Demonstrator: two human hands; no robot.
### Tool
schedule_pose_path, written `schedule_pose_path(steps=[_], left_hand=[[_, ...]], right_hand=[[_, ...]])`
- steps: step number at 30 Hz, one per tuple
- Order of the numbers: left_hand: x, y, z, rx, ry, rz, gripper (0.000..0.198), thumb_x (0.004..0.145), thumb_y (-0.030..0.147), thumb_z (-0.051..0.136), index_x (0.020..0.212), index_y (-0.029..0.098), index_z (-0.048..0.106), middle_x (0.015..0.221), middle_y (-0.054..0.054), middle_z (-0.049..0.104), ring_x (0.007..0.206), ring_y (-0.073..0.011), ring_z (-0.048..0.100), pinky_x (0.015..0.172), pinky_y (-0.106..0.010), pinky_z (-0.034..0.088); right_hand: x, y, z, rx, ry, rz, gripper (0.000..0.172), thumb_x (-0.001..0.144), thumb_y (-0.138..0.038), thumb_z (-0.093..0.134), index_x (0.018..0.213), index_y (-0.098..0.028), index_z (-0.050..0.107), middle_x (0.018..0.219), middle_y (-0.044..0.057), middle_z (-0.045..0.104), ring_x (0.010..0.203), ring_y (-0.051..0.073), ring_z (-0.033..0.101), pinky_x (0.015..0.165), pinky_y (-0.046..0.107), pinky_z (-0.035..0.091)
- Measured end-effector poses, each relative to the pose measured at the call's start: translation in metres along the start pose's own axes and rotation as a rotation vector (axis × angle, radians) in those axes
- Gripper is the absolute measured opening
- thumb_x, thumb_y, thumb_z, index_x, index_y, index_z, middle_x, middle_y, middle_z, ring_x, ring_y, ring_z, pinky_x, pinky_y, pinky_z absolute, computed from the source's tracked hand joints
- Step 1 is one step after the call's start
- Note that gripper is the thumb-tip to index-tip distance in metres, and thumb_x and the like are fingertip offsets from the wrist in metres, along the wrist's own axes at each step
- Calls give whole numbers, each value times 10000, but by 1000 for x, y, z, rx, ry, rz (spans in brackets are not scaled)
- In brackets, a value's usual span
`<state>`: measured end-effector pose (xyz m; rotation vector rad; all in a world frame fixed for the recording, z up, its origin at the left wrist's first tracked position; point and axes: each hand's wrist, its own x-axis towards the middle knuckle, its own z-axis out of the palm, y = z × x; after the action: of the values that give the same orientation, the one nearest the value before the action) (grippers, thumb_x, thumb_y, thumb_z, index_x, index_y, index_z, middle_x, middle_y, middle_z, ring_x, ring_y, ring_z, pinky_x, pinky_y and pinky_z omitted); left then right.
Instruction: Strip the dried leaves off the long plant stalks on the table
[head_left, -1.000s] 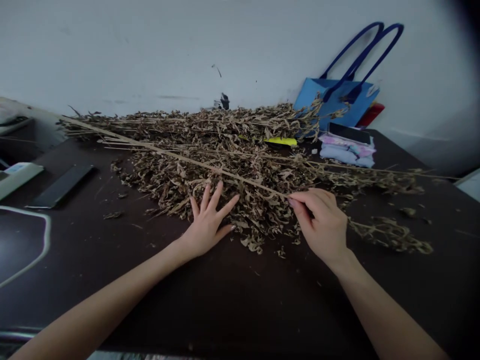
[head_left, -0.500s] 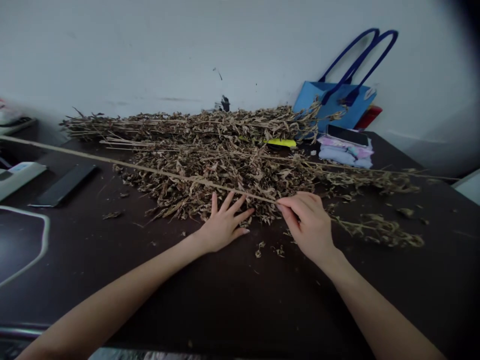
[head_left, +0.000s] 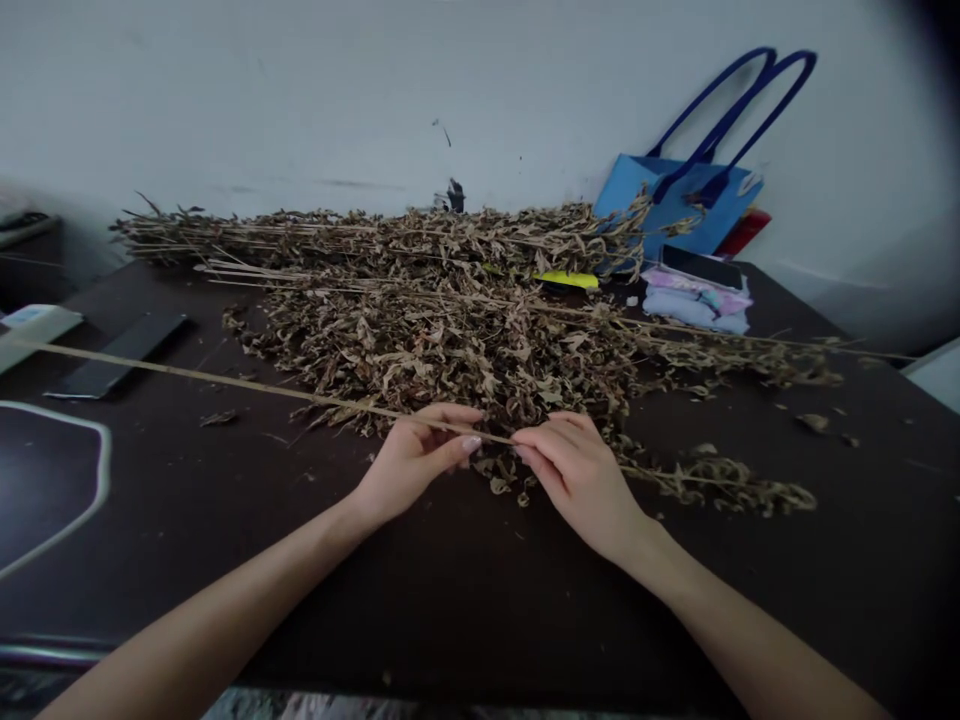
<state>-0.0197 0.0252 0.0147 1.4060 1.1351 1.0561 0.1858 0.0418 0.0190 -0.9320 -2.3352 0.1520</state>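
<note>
A long dried plant stem (head_left: 225,379) runs from the far left to my hands, bare along this stretch. My left hand (head_left: 409,455) is curled round it, with the thumb in front and the fingers behind. Just to the right, my right hand (head_left: 581,475) pinches the stem between thumb and forefinger. A leafy dried end (head_left: 720,487) sticks out to the right beyond my right hand. Behind both hands lies a heap of dried, curled leaves (head_left: 450,340). Small leaf bits (head_left: 504,483) lie between my hands on the dark table (head_left: 450,600).
Bundled dried plants (head_left: 300,235) lie along the wall. A blue bag (head_left: 675,200) stands at the back right, near a phone (head_left: 701,265) on folded cloth (head_left: 697,308). To the left are a dark flat object (head_left: 120,355) and a white cable (head_left: 105,460).
My left hand has gone from spread fingers on the leaves to closing round the stem. My right hand and the stem have moved left and nearer to me.
</note>
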Motion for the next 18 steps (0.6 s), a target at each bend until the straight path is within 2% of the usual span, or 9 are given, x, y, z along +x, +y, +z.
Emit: schedule_pose_path(steps=[2,5,7,9,13,18], left_hand=[[-2,-3,3,-89,-4,-49,220,816,299,606,963,137,632,713,-13,611,583,-93,544,546,-207,455],[-1,-6,4,-155,15,-56,180,819,305,602,842,129,633,695,-10,602,583,-91,540,528,-200,438],[2,-8,2,-180,38,-58,186,824,308,598,796,125,621,696,-12,600,585,-89,541,531,-199,436],[4,-9,-3,-208,75,-67,192,822,313,601,777,127,611,697,-16,603,584,-87,541,530,-195,431],[8,-11,-13,-246,145,-89,208,810,335,614,753,135,599,712,-27,621,572,-84,539,506,-185,408],[12,-9,-21,-353,198,-49,167,794,304,636,763,149,582,703,-12,632,566,-77,539,514,-176,414]], right_hand=[[-1,-5,4,-3,-36,-8,137,894,-157,465,956,-188,583,825,8,644,750,120,570,876,355,395],[-1,-10,4,-58,-80,-32,200,888,-205,490,1071,-175,563,950,46,650,887,166,576,927,406,386],[2,-10,-2,-66,-47,-56,272,883,-224,498,1146,-164,535,1072,82,623,1031,203,541,974,437,367],[5,-7,-14,-40,49,-55,290,883,-194,483,1168,-172,530,1139,92,596,1114,218,503,992,443,367],[9,7,-41,-68,236,-2,262,859,-123,484,1086,-205,585,1059,70,622,1017,205,555,898,393,444],[6,25,-70,-196,254,70,165,844,-137,529,957,-213,621,895,37,641,854,178,575,796,332,453]])
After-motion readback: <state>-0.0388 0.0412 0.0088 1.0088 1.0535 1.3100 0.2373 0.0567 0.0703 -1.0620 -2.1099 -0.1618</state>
